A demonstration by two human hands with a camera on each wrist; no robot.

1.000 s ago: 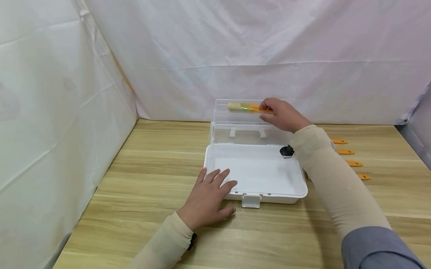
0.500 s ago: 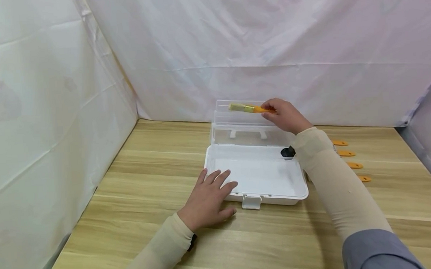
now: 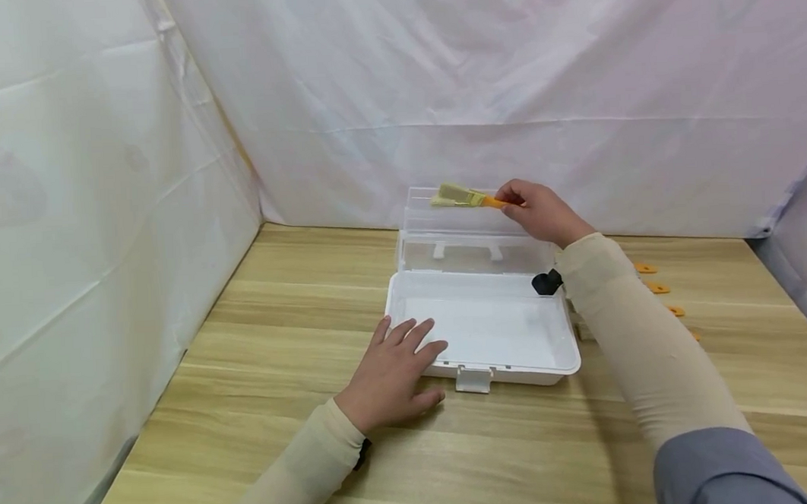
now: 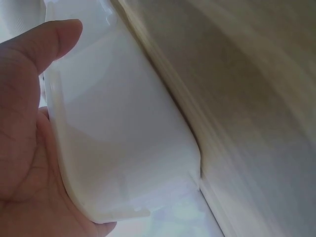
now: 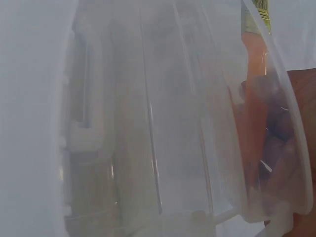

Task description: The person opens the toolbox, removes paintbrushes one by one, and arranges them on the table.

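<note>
The right hand (image 3: 541, 213) pinches a small brush (image 3: 465, 197) by its orange handle, over the clear lid (image 3: 467, 237). The left hand (image 3: 391, 374) lies flat, fingers apart, on the white box (image 3: 490, 331).

My left hand (image 3: 391, 374) lay flat over the front left corner of the white box (image 3: 490, 331), so that corner was blocked; the rest of the open tray stood free from above. The clear lid (image 3: 467, 226) stood upright along the tray's back edge and walled off any reach from behind. My right hand (image 3: 541, 213) held the brush (image 3: 462, 196) at the lid's top edge, my forearm crossing the tray's right side. Orange pieces (image 3: 657, 288) lay near the table's right edge. The table's (image 3: 277, 327) left and front stretches lay bare; cloth walls (image 3: 99, 184) closed the left and back edges.
</note>
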